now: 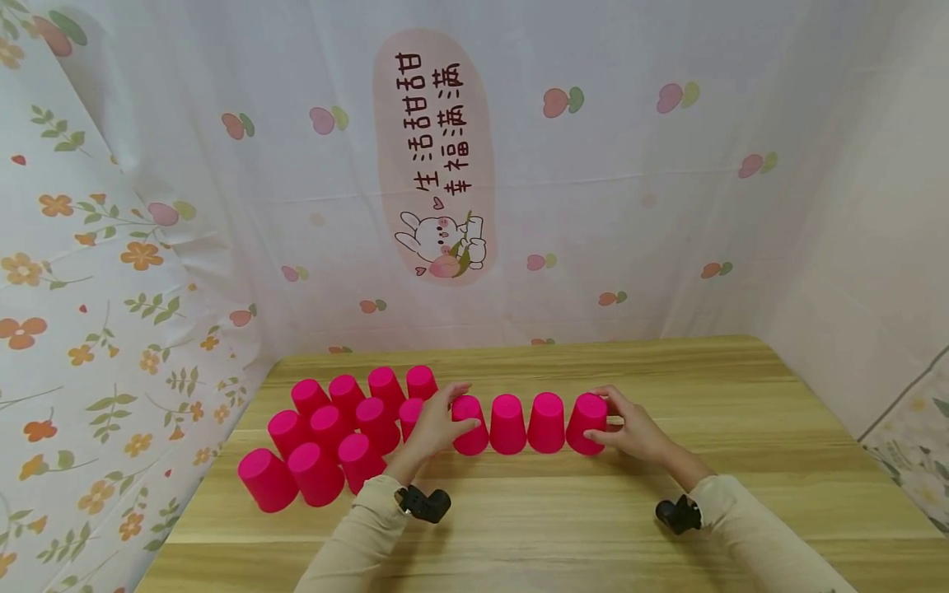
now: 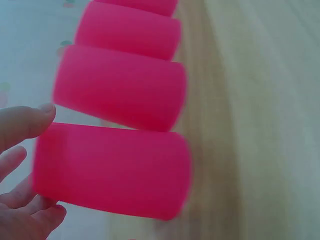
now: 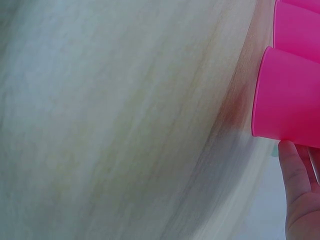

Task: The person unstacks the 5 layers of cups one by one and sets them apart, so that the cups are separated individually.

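Observation:
A row of several upside-down pink cups stands side by side on the wooden table. My left hand (image 1: 439,422) is at the row's left end, its thumb and fingers around the upper part of the leftmost cup (image 1: 471,428). In the left wrist view, that cup (image 2: 112,172) sits between the thumb and the fingers. At the other end, my right hand (image 1: 630,427) holds the rightmost cup (image 1: 586,424), thumb in front and fingers behind. Between them stand two more cups, a left one (image 1: 507,426) and a right one (image 1: 546,424), untouched by either hand.
Left of the row, several more upside-down pink cups (image 1: 319,475) stand in rows, some partly hidden behind my left hand and forearm. The wooden table (image 1: 549,527) ends at a patterned curtain (image 1: 608,206) behind and another cloth (image 1: 111,329) at left.

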Demonstrator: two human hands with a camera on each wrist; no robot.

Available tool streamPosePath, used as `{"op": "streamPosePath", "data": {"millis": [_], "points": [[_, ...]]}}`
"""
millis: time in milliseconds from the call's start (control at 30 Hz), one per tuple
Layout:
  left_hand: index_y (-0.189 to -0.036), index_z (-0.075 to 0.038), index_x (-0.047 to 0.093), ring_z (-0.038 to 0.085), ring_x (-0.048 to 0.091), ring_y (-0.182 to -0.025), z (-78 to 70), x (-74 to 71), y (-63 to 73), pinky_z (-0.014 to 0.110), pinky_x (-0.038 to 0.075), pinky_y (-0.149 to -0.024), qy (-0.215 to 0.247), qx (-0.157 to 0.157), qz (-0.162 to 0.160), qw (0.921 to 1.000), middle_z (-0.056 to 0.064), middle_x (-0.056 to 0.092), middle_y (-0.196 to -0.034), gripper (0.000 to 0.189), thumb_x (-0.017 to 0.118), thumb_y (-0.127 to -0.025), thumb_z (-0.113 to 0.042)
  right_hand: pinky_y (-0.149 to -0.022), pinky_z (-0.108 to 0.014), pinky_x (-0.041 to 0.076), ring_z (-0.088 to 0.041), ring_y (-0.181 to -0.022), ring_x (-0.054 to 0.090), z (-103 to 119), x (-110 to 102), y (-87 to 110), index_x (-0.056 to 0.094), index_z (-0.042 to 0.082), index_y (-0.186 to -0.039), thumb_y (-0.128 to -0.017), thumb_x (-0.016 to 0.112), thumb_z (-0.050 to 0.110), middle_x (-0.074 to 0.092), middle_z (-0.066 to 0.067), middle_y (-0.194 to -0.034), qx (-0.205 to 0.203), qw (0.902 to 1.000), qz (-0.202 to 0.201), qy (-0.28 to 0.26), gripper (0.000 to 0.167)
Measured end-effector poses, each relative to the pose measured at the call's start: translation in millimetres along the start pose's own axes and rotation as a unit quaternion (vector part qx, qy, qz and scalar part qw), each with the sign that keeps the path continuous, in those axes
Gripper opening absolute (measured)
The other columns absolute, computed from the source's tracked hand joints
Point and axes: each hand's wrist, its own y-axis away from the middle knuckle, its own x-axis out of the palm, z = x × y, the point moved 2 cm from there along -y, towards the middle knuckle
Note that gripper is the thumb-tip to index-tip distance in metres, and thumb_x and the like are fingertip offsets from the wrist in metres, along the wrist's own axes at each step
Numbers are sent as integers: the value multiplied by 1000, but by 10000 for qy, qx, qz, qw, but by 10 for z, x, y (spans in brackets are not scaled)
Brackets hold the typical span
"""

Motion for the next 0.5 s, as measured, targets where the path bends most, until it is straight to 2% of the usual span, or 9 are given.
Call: {"op": "streamPosePath", "data": {"millis": [167, 500], "points": [[-124, -2, 46, 29, 51, -101, 112, 98, 54, 39, 47, -79, -94, -40, -111, 9999, 15, 50, -119, 54, 69, -75, -7, -70, -39, 51, -38, -89, 55, 203, -16, 6, 39, -5, -114, -72, 69, -2, 53, -21, -103, 44, 10000, 74, -2, 52], [-122, -5, 47, 26, 53, -100, 153, 150, 105, 39, 46, -83, 155, 186, -471, 9986, 13, 51, -118, 53, 69, -74, -4, -69, -38, 51, -37, -88, 55, 253, -20, 4, 40, -6, -113, -70, 70, -4, 54, -21, -101, 45, 9999, 15, 112, 52]]}}
